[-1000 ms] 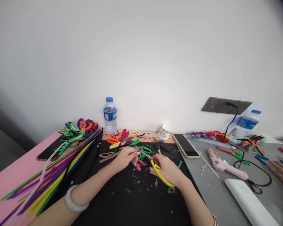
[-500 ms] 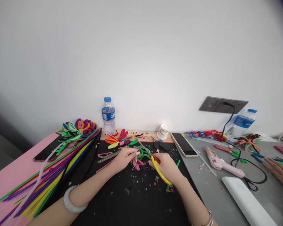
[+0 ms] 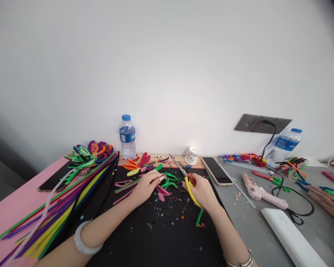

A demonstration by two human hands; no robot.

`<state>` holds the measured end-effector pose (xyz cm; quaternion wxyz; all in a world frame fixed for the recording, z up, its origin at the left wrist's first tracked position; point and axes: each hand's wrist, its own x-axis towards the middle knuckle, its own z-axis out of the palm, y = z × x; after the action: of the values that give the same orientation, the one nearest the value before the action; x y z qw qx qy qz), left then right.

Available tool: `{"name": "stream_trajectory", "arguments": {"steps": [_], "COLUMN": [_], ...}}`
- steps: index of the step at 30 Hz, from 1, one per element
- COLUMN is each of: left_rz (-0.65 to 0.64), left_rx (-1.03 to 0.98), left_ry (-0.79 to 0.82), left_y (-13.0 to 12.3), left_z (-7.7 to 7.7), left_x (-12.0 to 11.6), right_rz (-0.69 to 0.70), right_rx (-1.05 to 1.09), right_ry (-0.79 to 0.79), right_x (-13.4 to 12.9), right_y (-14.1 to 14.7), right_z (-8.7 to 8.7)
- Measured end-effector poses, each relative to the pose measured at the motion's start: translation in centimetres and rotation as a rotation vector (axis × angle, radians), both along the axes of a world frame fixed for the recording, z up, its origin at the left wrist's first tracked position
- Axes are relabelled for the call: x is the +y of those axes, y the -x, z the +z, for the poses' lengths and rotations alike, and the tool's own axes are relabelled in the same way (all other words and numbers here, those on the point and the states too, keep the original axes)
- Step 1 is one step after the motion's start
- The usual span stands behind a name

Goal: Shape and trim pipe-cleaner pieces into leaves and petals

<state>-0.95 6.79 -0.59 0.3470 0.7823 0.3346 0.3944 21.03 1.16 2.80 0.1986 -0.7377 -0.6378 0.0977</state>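
Observation:
My right hand [image 3: 202, 191] is wrapped round a pair of scissors [image 3: 191, 191] with yellow and red handles. Their blades point up and to the left, clear of my left hand. The fingers of my left hand [image 3: 149, 187] are pinched together; whatever lies between the fingertips is too small to make out. Close to those fingertips are curled green pipe cleaner pieces [image 3: 170, 181] and a pink pipe cleaner loop [image 3: 161, 193] on the black mat [image 3: 150, 237]. Behind my left hand lies an orange, pink and yellow pipe cleaner shape [image 3: 139, 163].
Long coloured pipe cleaners [image 3: 64, 207] lie at left, beside finished-looking looped shapes [image 3: 86, 155]. Water bottles [image 3: 127, 139] and a paper cup [image 3: 192, 155] stand by the wall. A phone [image 3: 217, 171], glue gun [image 3: 263, 194] and white case [image 3: 291, 237] are rightward, near another person's hand [image 3: 327, 200].
My right hand has drawn the scissors slightly right and away from my left hand, their blades swinging more upright. My left hand stays pinched in nearly the same place.

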Motion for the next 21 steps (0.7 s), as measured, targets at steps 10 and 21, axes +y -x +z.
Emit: {"name": "stream_trajectory", "arguments": {"steps": [10, 21], "left_rz": [0.164, 0.259], "left_rx": [0.048, 0.041], "left_ry": [-0.15, -0.112], "left_y": [0.3, 0.6], "left_z": [-0.2, 0.1], "left_x": [0.4, 0.3], "right_rz": [0.118, 0.14], "right_rx": [-0.01, -0.095], "right_ry": [0.028, 0.072], "right_x": [-0.8, -0.8], "right_y": [1.1, 1.4], "right_z": [0.0, -0.3]}}
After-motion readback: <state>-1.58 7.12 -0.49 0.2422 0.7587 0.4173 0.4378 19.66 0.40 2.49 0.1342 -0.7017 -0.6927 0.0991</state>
